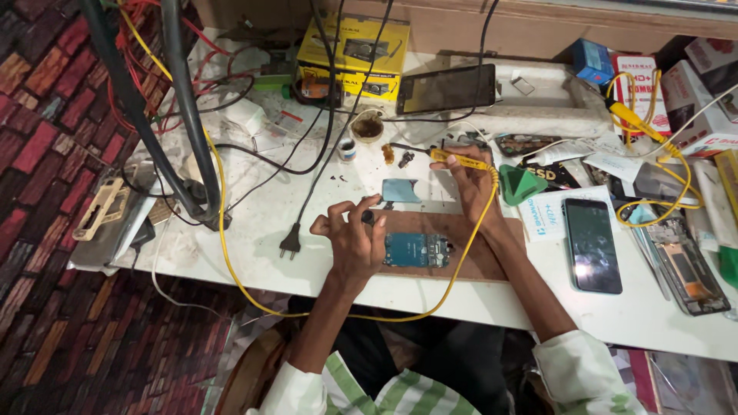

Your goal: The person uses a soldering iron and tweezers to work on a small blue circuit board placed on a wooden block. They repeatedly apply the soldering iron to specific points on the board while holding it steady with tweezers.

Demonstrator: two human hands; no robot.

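My left hand [354, 234] is pinched on a small dark object at its fingertips, just left of a blue circuit board [417, 250] lying on a brown wooden board [484, 257]. My right hand [470, 180] grips a yellow soldering iron [458, 159] whose dark tip points left over the table; its yellow cord [461, 261] loops down off the front edge. A small blue-grey plate [400, 190] lies between the hands. A brown flux pot [367, 127] sits beyond the iron's tip.
A dark phone [593, 244] lies to the right beside an opened phone frame [680, 265]. A black tablet [446, 88], a yellow box [357, 50], a green triangular pick [521, 184], a black plug [290, 244] and tangled cables crowd the white table [254, 253].
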